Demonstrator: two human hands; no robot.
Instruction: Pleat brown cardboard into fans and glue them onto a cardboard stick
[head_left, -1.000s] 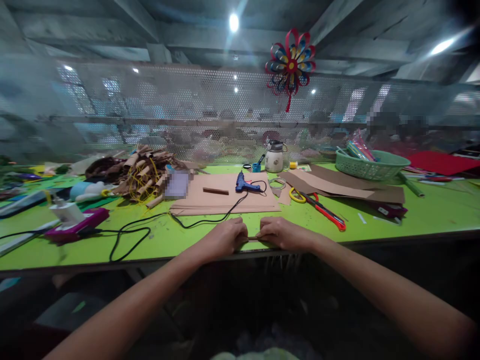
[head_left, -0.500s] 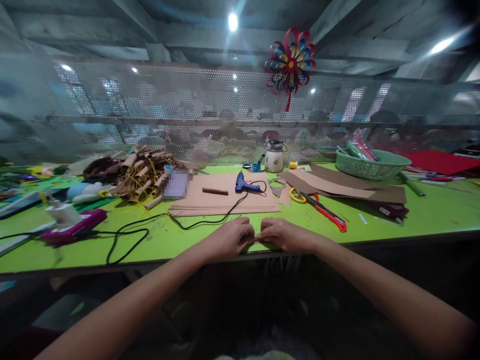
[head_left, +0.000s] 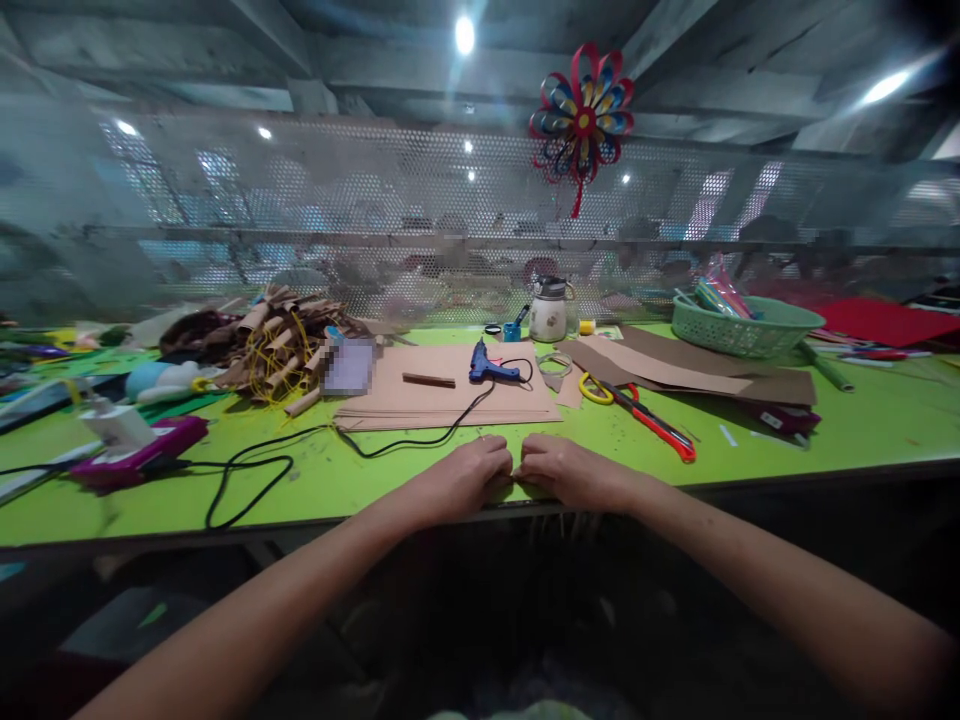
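Note:
At the front edge of the green table, my left hand (head_left: 478, 475) and my right hand (head_left: 568, 472) are close together with their fingers curled and pinched. A thin sliver of something brown, perhaps paper, shows between the fingertips; most of it is hidden, so I cannot tell its kind. Just beyond lies a stack of brown cardboard sheets (head_left: 450, 410). On it rest a blue glue gun (head_left: 491, 368) and a narrow brown strip (head_left: 428, 380). Scissors with yellow handles (head_left: 598, 388) and a red and black utility knife (head_left: 660, 430) lie right of the stack.
A black cord (head_left: 247, 460) loops across the table (head_left: 337, 490) from a purple power block (head_left: 146, 455). Rolled cardboard tubes (head_left: 281, 345) are heaped at left. A lidded jar (head_left: 548, 312), a green basket (head_left: 742, 325) and cardboard pieces (head_left: 705, 365) stand or lie at back and right.
Both hands stay at the table edge, with the fingers shifting only slightly. Less of the brown sliver shows between them. The view has moved a little.

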